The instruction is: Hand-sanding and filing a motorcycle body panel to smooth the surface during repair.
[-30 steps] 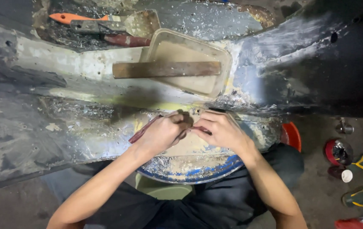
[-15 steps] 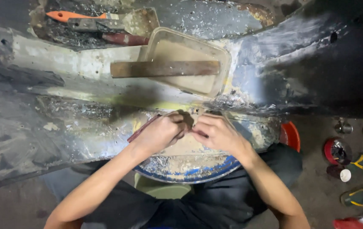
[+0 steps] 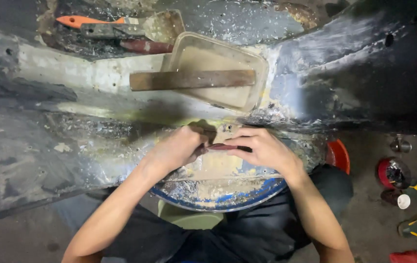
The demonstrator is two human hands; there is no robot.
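Observation:
My left hand [image 3: 177, 150] and my right hand [image 3: 263, 148] meet over a worn metal panel [image 3: 96, 141] smeared with beige filler. Between them lies a thin dark red tool [image 3: 224, 146], roughly level. The fingers of both hands pinch it, the left at one end and the right along the other. The tool's working end is hidden under my fingers. A patch of beige filler [image 3: 218, 170] sits on the panel just below my hands.
A beige plastic tray [image 3: 262, 68] of filler stands behind my hands with a flat brown bar [image 3: 191, 80] across it. An orange-handled scraper [image 3: 86, 21] and a red-handled one [image 3: 145, 46] lie at the back left. Tins, a cup and sandals are on the floor at right.
The red tool, which slanted out to the left of my left hand, now lies level between both hands. My hands have stayed at the same spot on the panel.

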